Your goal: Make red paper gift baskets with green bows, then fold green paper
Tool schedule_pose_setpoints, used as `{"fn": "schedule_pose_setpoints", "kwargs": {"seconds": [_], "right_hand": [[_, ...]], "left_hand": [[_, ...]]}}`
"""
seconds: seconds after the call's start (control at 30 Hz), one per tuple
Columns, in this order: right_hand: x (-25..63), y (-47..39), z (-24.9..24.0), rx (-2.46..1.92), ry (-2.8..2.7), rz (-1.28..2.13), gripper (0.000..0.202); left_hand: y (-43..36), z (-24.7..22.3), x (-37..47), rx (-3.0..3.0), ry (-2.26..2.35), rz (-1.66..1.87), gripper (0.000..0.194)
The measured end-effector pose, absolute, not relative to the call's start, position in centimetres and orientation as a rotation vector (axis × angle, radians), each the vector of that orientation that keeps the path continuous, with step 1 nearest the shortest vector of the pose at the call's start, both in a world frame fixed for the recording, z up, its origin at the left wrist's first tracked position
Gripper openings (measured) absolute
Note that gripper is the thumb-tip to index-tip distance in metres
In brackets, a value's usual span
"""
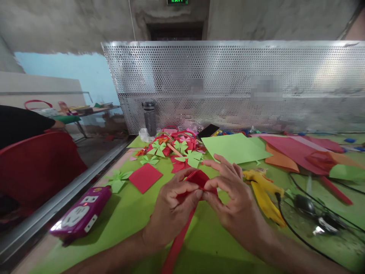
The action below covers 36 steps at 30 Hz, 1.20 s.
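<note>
Both hands meet over the middle of the table, pinching one piece of red paper (199, 177) that is partly folded. My left hand (171, 207) is closed on its left side, thumb and forefinger at the lower edge. My right hand (235, 201) pinches the right side, its other fingers raised. Below the hands a red paper strip (179, 243) runs toward me; whether it joins the held piece is hidden. A flat red paper square (145, 178) lies left of the hands. Green paper cutouts (189, 158) lie just beyond them.
A purple power strip (81, 214) sits at the left. On the right are a yellow-handled tool (264, 194), a black cable (288, 232) and a black glue gun (305, 205). Green sheets (236, 147), a bottle (149, 118) and a perforated metal panel (228, 64) stand behind.
</note>
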State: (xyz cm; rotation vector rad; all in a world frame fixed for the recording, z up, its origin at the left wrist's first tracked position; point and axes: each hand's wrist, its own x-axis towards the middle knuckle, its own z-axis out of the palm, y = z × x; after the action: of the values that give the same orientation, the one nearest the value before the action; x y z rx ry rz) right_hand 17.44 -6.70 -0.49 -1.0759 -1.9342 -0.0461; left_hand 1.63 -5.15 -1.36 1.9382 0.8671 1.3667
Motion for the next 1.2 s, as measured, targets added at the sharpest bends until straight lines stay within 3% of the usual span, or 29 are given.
{"fn": "schedule_pose_setpoints", "kwargs": {"seconds": [0.47,0.73,0.87,1.2], "right_hand": [[17.8,-6.5,-0.3,-1.124,-1.956,-0.014,0.018],[18.3,-5.5,-0.8,-1.035,-1.891,-0.049,0.014],[18.7,-5.0,-0.9,-1.032,-1.836,0.040,0.003],[18.8,-4.8,-0.3,-1.157,-1.835,0.300,0.015]], "left_hand": [[-5.4,-1.0,1.8,1.815,0.937,1.252,0.016],[-4.6,-1.2,1.9,1.197,0.849,1.098,0.020],[-4.2,-1.9,1.8,1.035,0.788,1.123,0.021],[-4.1,-2.2,2.1,1.005,0.841,1.090,0.022]]}}
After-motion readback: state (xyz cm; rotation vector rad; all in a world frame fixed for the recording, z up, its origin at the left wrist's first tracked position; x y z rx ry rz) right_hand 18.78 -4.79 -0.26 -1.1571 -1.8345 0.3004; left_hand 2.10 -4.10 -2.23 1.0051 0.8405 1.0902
